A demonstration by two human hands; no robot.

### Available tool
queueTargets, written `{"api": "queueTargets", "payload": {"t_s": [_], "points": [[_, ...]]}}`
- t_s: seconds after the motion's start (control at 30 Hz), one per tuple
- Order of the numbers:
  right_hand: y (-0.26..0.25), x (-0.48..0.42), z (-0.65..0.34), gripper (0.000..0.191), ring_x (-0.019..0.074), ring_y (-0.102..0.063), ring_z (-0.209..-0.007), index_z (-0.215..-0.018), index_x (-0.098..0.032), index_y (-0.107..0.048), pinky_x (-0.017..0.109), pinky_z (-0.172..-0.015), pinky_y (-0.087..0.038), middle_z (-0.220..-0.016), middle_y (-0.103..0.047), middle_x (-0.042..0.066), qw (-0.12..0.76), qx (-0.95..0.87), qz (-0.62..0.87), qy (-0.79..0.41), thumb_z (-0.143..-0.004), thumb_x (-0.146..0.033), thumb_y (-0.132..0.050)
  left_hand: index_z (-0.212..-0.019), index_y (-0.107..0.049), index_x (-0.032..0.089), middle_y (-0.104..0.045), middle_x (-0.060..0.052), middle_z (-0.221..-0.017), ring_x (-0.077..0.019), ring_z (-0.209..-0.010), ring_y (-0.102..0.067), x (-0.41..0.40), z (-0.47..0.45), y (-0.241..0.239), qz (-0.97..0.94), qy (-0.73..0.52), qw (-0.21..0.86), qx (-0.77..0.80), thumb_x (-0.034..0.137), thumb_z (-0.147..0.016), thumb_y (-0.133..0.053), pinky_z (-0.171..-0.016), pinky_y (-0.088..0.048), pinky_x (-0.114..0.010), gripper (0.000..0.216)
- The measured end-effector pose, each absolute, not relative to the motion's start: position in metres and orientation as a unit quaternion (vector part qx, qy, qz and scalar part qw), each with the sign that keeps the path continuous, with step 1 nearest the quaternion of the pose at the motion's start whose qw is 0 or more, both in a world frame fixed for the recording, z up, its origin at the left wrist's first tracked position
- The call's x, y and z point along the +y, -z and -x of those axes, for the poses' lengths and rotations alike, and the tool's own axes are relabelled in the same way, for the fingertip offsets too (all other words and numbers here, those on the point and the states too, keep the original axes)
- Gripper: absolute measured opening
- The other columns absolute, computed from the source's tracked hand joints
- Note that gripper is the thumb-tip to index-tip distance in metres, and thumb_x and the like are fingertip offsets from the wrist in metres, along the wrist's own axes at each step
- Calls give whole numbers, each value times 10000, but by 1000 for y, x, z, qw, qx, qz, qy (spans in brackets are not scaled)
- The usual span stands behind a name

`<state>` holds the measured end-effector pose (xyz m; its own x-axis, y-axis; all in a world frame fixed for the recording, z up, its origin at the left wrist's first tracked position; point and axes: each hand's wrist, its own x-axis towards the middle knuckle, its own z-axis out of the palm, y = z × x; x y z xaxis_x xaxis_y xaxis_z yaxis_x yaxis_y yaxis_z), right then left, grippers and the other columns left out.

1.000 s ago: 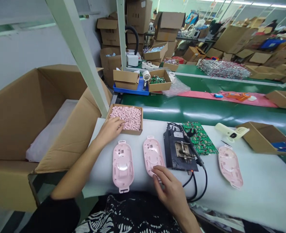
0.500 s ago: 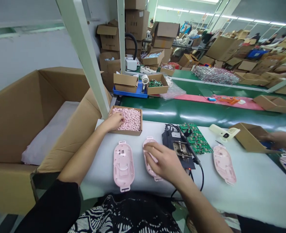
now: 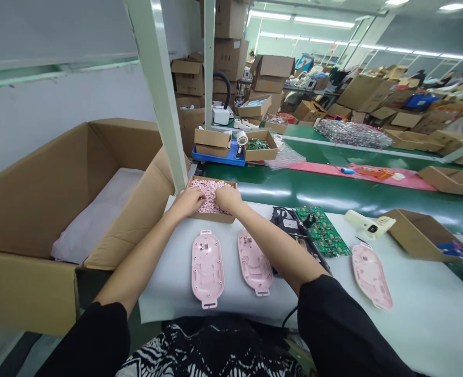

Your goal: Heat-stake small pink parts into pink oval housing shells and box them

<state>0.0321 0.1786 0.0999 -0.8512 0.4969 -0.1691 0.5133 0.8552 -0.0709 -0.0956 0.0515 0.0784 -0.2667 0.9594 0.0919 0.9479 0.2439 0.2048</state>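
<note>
Small pink plastic pieces (image 3: 210,190) fill a shallow cardboard box (image 3: 216,217) at the back left of the bench. My left hand (image 3: 191,201) is over its left side, fingertips bent together among the pieces. Over the right side, my right hand (image 3: 227,198) has its fingers curled down into them. What either hand pinches is hidden or too small to name. Nearer to me lie two pink plastic shell halves, inner sides up: the left shell (image 3: 208,267) and the right shell (image 3: 254,264), which my right forearm partly covers.
Right of my forearm are a black device (image 3: 288,222) with a cable, a green circuit board panel (image 3: 323,230), a cream handheld housing (image 3: 368,224) and another pink shell (image 3: 371,275). An open carton (image 3: 416,235) stands farther right. A large cardboard box (image 3: 113,262) borders the bench's left side.
My right hand has moved from the right shell, up and left, into the box of pink pieces. My left hand stays at that box. Another person's hand at the right carton is gone from view.
</note>
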Motion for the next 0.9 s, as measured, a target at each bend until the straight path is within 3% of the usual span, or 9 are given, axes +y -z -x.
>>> {"api": "queueTargets", "payload": {"t_s": [0.23, 0.37, 0.47, 0.63, 0.9], "points": [[-122, 185, -55, 265, 250, -675, -1057, -1078, -164, -717, 359, -886, -513, -1159, -703, 136, 28, 966, -254, 38, -989, -302, -508, -1047, -777, 225, -679, -105, -1059, -285, -1118, -590, 74, 86, -73, -615, -76, 18, 785, 341, -930, -577, -1010, -431, -403, 259], [-131, 188, -109, 344, 223, -649, -1067, -1102, -213, -727, 314, -906, -454, -1140, -714, 91, 7, 978, -206, 29, -1010, -265, -400, -971, -774, 222, -667, -107, -1085, -303, -1145, -571, 82, 86, -69, -623, -80, 20, 778, 298, -877, -609, -1012, -419, -421, 205], [-118, 181, -157, 366, 182, -648, -994, -1127, -233, -722, 278, -857, -445, -1091, -721, 63, 25, 984, -175, 25, -1025, -263, -372, -892, -755, 203, -675, -103, -1071, -281, -1104, -589, 83, 89, -66, -626, -92, 25, 774, 254, -876, -566, -987, -429, -405, 196], [-77, 171, -209, 292, 174, -656, -901, -965, -198, -725, 257, -755, -436, -961, -720, 78, 77, 988, -136, 7, -1021, -233, -441, -899, -759, 210, -713, -86, -1036, -266, -1065, -609, 84, 91, -63, -632, -95, 36, 769, 243, -877, -538, -969, -434, -392, 224], [-57, 168, -209, 222, 202, -646, -970, -1020, -183, -673, 268, -817, -467, -1084, -717, 100, 102, 990, -100, -18, -1021, -211, -453, -1003, -791, 259, -702, -85, -1099, -312, -1125, -589, 87, 84, -69, -630, -74, 42, 772, 251, -879, -570, -986, -423, -450, 254]]}}
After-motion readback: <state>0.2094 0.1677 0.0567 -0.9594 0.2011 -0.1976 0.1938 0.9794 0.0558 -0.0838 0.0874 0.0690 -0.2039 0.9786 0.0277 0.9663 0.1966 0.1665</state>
